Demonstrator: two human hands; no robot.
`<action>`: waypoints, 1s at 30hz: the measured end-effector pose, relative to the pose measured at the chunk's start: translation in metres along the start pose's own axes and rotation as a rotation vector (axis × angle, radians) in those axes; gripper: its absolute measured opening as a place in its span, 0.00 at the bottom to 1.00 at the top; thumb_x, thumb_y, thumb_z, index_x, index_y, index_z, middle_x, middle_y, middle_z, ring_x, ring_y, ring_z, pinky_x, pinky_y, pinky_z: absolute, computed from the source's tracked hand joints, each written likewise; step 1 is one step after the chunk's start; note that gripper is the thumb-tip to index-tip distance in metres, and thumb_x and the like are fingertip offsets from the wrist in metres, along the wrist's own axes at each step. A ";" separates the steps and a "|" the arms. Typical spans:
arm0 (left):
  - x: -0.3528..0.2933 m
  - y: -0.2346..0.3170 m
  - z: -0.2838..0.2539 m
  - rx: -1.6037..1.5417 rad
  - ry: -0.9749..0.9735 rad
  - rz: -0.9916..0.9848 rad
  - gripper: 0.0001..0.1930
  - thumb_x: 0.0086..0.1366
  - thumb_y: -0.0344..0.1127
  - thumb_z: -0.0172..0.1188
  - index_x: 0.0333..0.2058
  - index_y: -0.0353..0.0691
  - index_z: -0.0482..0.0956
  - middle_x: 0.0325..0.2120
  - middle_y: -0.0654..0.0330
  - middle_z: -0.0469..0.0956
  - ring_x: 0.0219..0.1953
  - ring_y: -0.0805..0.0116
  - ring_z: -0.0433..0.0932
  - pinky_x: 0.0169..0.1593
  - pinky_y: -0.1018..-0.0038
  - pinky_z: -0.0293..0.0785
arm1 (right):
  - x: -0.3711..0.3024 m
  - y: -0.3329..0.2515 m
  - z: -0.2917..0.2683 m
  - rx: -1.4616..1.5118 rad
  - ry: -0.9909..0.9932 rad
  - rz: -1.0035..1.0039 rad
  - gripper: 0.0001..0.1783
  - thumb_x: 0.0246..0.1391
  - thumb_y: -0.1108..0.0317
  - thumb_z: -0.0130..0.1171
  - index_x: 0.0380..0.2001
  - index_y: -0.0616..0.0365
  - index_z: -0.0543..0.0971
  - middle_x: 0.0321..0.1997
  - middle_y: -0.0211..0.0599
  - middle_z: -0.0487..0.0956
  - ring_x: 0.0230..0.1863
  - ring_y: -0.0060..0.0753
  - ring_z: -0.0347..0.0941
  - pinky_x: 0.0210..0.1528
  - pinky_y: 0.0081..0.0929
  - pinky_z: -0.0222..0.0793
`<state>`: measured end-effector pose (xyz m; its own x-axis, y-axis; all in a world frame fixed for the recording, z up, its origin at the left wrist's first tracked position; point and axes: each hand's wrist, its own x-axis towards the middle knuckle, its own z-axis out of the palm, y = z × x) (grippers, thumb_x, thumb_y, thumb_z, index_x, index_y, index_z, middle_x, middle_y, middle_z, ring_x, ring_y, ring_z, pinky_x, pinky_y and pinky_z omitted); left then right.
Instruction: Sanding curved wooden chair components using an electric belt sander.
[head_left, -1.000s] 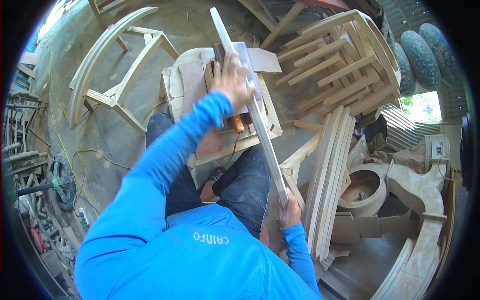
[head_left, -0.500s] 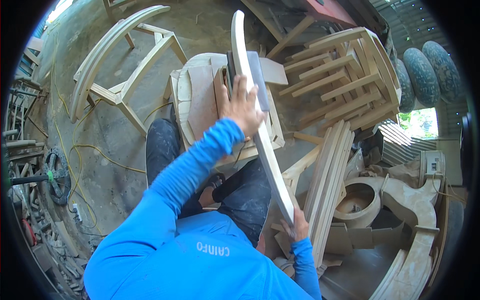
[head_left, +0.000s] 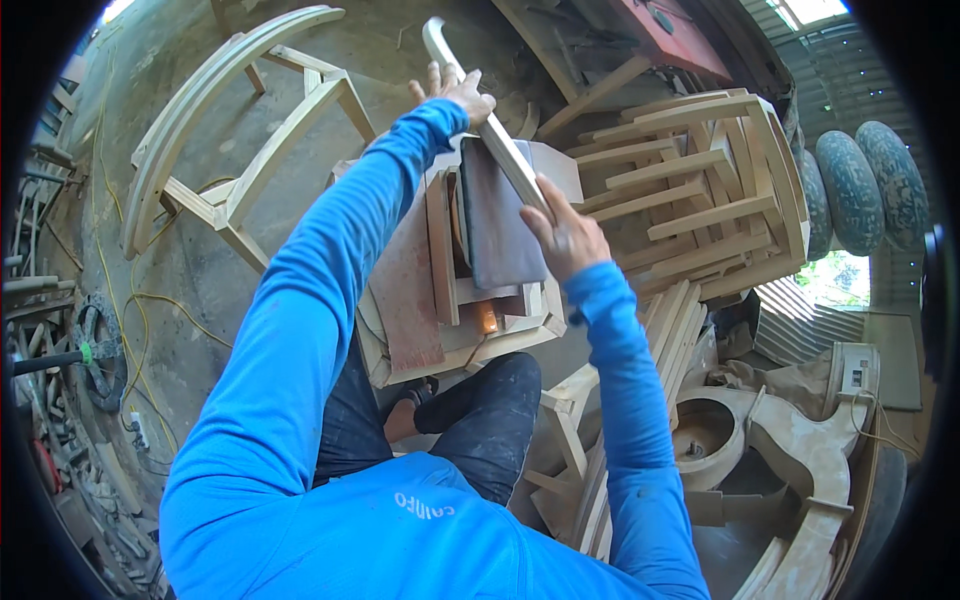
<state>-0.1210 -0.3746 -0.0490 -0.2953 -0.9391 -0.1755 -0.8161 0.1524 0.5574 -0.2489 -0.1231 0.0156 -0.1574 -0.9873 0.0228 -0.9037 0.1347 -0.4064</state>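
Pale hooked wooden strip (head_left: 511, 161) crosses a grey rectangular pad's (head_left: 503, 232) far-right corner; I judge it shaped, unfinished. Left hand (head_left: 460, 98) splays fingers over it; right hand (head_left: 577, 240) grips its near end.

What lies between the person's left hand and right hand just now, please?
In the head view, a stretch of the pale wooden strip spans from the left hand to the right hand, partly overlapping the grey panel.

Curved wooden strip (head_left: 514, 164): near end up from lower right of centre to mid-frame. Right hand (head_left: 567, 230) risen with it. Left hand (head_left: 456, 97) farther up, top centre. Grey plate (head_left: 500, 225) beneath more exposed.
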 end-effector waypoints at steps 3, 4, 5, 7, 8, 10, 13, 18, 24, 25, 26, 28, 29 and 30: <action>-0.027 -0.005 0.004 -0.100 0.020 -0.010 0.39 0.66 0.59 0.47 0.74 0.59 0.57 0.77 0.49 0.42 0.79 0.49 0.31 0.75 0.40 0.23 | 0.011 -0.013 -0.004 -0.083 -0.049 0.046 0.34 0.61 0.42 0.60 0.68 0.38 0.68 0.42 0.59 0.83 0.45 0.67 0.80 0.48 0.53 0.77; -0.040 0.001 0.004 -0.096 0.023 0.002 0.39 0.66 0.59 0.47 0.74 0.59 0.57 0.77 0.49 0.42 0.79 0.49 0.31 0.75 0.40 0.23 | 0.003 -0.008 -0.002 0.004 -0.032 0.015 0.35 0.60 0.43 0.61 0.67 0.39 0.68 0.42 0.58 0.83 0.45 0.67 0.80 0.50 0.53 0.77; -0.051 0.007 0.005 -0.094 0.033 0.028 0.39 0.66 0.60 0.47 0.74 0.59 0.57 0.77 0.49 0.42 0.79 0.49 0.32 0.75 0.41 0.25 | -0.004 -0.001 0.001 0.089 -0.013 -0.021 0.35 0.59 0.44 0.63 0.67 0.39 0.69 0.42 0.58 0.83 0.46 0.67 0.80 0.52 0.53 0.77; -0.078 0.023 0.009 -0.038 0.039 0.099 0.40 0.65 0.61 0.51 0.74 0.59 0.58 0.77 0.47 0.44 0.79 0.47 0.35 0.76 0.42 0.29 | -0.049 0.022 0.015 0.229 0.069 -0.073 0.38 0.56 0.52 0.63 0.69 0.43 0.66 0.47 0.62 0.82 0.48 0.67 0.79 0.54 0.52 0.77; -0.092 0.026 0.017 -0.033 0.051 0.174 0.40 0.65 0.63 0.53 0.73 0.59 0.59 0.77 0.47 0.44 0.79 0.46 0.35 0.76 0.42 0.28 | -0.082 0.031 0.023 0.279 0.117 -0.104 0.39 0.56 0.56 0.62 0.70 0.46 0.65 0.48 0.64 0.81 0.50 0.66 0.80 0.54 0.50 0.77; -0.123 0.025 0.030 0.021 0.072 0.274 0.40 0.64 0.64 0.53 0.73 0.59 0.61 0.77 0.47 0.42 0.79 0.45 0.36 0.75 0.37 0.32 | -0.168 0.033 0.036 0.355 0.181 -0.142 0.41 0.53 0.62 0.61 0.71 0.52 0.63 0.51 0.64 0.81 0.51 0.63 0.81 0.53 0.46 0.77; -0.183 0.028 0.042 0.010 0.053 0.440 0.38 0.64 0.63 0.54 0.70 0.57 0.65 0.77 0.47 0.43 0.78 0.40 0.35 0.74 0.35 0.35 | -0.318 0.021 0.024 0.823 -0.177 0.405 0.41 0.56 0.66 0.58 0.73 0.56 0.60 0.26 0.32 0.75 0.22 0.26 0.73 0.26 0.29 0.72; -0.350 0.092 0.060 -0.087 0.084 0.623 0.30 0.63 0.58 0.59 0.57 0.45 0.78 0.75 0.45 0.48 0.76 0.28 0.33 0.73 0.31 0.32 | -0.520 -0.021 -0.011 1.573 -0.090 0.844 0.32 0.57 0.62 0.64 0.62 0.58 0.67 0.23 0.37 0.73 0.17 0.27 0.66 0.17 0.26 0.61; -0.417 0.107 0.084 -0.106 -0.060 0.697 0.30 0.64 0.58 0.59 0.59 0.46 0.76 0.74 0.46 0.50 0.77 0.32 0.32 0.72 0.30 0.31 | -0.595 -0.049 -0.016 1.606 0.012 0.806 0.37 0.59 0.54 0.63 0.67 0.53 0.63 0.23 0.41 0.73 0.15 0.29 0.64 0.16 0.25 0.58; -0.414 0.095 0.086 -0.130 -0.025 0.695 0.33 0.64 0.57 0.59 0.63 0.47 0.73 0.75 0.45 0.49 0.77 0.33 0.33 0.72 0.30 0.31 | -0.585 -0.043 -0.016 1.587 -0.069 0.835 0.38 0.59 0.53 0.64 0.67 0.53 0.63 0.23 0.41 0.73 0.15 0.29 0.65 0.17 0.26 0.59; -0.408 0.085 0.088 -0.127 -0.023 0.694 0.33 0.64 0.57 0.59 0.63 0.47 0.73 0.75 0.45 0.49 0.77 0.33 0.33 0.72 0.30 0.31 | -0.571 -0.040 -0.014 1.562 -0.136 0.865 0.39 0.58 0.52 0.65 0.68 0.53 0.62 0.23 0.41 0.73 0.15 0.29 0.65 0.17 0.26 0.60; -0.387 0.069 0.078 -0.253 0.104 0.626 0.38 0.65 0.57 0.59 0.70 0.49 0.63 0.75 0.43 0.47 0.77 0.35 0.35 0.73 0.32 0.31 | -0.514 -0.038 -0.015 1.500 -0.126 0.863 0.38 0.57 0.54 0.67 0.66 0.54 0.64 0.22 0.38 0.74 0.17 0.30 0.69 0.18 0.27 0.64; -0.382 0.060 0.064 -0.249 0.013 0.531 0.41 0.66 0.55 0.59 0.73 0.48 0.57 0.74 0.39 0.47 0.77 0.36 0.37 0.74 0.36 0.34 | -0.481 -0.031 -0.009 1.390 -0.095 0.777 0.34 0.59 0.56 0.65 0.64 0.56 0.67 0.21 0.36 0.74 0.17 0.29 0.70 0.18 0.26 0.64; -0.380 0.049 0.056 -0.241 0.015 0.544 0.41 0.66 0.55 0.59 0.73 0.48 0.57 0.74 0.39 0.47 0.77 0.36 0.37 0.74 0.36 0.34 | -0.444 -0.021 -0.002 1.298 -0.091 0.671 0.25 0.60 0.58 0.63 0.56 0.57 0.70 0.21 0.33 0.74 0.17 0.26 0.70 0.17 0.25 0.64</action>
<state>-0.0762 0.0073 -0.0006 -0.6310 -0.7502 0.1977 -0.4134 0.5408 0.7325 -0.1609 0.3122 0.0155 -0.3256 -0.7796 -0.5350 0.3213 0.4410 -0.8380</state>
